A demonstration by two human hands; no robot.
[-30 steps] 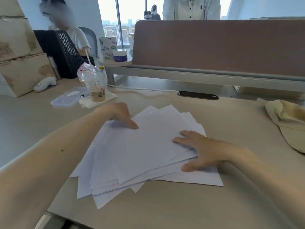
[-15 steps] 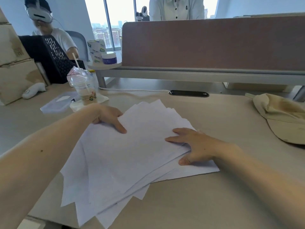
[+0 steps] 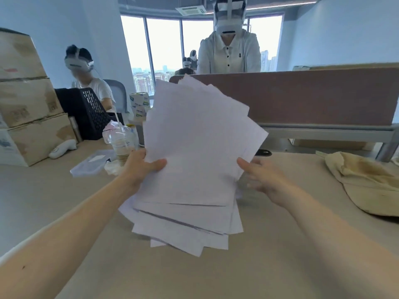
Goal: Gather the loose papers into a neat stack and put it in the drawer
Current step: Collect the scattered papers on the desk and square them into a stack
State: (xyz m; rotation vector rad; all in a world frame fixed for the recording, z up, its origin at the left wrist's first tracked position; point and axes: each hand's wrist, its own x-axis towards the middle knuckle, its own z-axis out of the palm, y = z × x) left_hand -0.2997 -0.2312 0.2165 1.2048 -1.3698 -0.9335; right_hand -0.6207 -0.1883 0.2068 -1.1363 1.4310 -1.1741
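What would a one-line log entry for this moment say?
stage: gathering | papers: held upright, fanned, uneven | left hand: grips left edge | right hand: open beside right edge | drawer: not in view

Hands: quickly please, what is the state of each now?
Left hand: grips the papers at their left edge.
Right hand: open, blurred, thumb at their right edge.
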